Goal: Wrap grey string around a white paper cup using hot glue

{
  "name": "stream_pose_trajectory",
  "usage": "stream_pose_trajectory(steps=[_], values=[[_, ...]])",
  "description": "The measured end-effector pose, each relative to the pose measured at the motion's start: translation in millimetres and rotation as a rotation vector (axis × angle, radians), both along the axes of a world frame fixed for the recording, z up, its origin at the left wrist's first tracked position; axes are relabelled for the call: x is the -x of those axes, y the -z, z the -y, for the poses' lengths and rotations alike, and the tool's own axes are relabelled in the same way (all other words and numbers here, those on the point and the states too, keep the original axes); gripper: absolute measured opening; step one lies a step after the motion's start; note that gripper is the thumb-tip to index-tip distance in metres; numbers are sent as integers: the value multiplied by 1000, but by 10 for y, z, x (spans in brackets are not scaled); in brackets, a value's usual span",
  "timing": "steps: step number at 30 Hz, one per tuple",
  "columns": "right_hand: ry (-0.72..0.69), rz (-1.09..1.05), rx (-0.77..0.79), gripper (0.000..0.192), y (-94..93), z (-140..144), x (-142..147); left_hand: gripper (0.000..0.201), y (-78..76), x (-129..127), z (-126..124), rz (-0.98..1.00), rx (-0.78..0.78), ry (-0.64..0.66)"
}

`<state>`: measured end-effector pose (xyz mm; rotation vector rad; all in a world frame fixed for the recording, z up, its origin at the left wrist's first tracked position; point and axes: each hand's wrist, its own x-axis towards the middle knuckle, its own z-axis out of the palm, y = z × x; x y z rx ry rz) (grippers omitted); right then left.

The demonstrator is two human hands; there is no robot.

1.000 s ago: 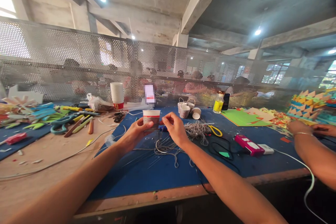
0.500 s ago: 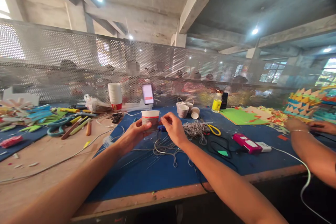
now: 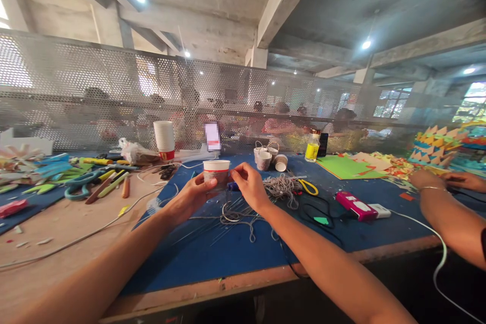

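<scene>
A white paper cup (image 3: 216, 166) with a red band stands upright in the air above the blue mat, grey cord seemingly wound round its lower part. My left hand (image 3: 197, 190) is closed round it from the left, thumb across the front. At the cup's right side, the fingers of my right hand (image 3: 248, 185) are pinched together; what is between them is too small to make out. Below and to the right lies a tangle of grey cord (image 3: 283, 186), with loops trailing under my hands. A blue object (image 3: 233, 187) shows partly behind my right fingers.
Cord-covered cups (image 3: 264, 158) stand behind the tangle, near yellow-handled scissors (image 3: 309, 187). A stack of paper cups (image 3: 164, 139), a phone (image 3: 212, 137) and a yellow-labelled bottle (image 3: 313, 148) line the back. A pink box (image 3: 355, 206) lies right, near a co-worker's arm (image 3: 444, 212).
My hands and the cup keep nearly the same pose. The whole view has shifted slightly, with most things a little farther left.
</scene>
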<state>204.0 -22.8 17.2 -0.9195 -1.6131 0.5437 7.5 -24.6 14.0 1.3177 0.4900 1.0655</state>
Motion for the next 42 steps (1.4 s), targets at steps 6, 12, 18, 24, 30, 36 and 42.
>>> stream_pose_trajectory(steps=[6, 12, 18, 24, 30, 36, 42], values=[[-11, -23, -13, 18, 6, -9, 7, 46, 21, 7, -29, 7, -3, 3], [-20, -23, -8, 17, -7, 6, 7, 46, 35, 11, -38, 12, 9, 5], [0, 1, -13, 16, -17, 7, 4, 47, 39, 13, -32, 19, 16, 2], [6, 13, -5, 15, -24, 15, 3, 48, 34, 18, -38, 29, 13, 12], [0, 3, -5, 16, -50, 44, 4, 47, 25, 28, -30, 19, 13, 26], [-7, 5, -6, 16, -67, 62, 3, 47, 31, 31, -28, 20, 19, 18], [1, -2, -8, 15, -61, 52, 5, 46, 24, 32, -25, 18, 17, 30]])
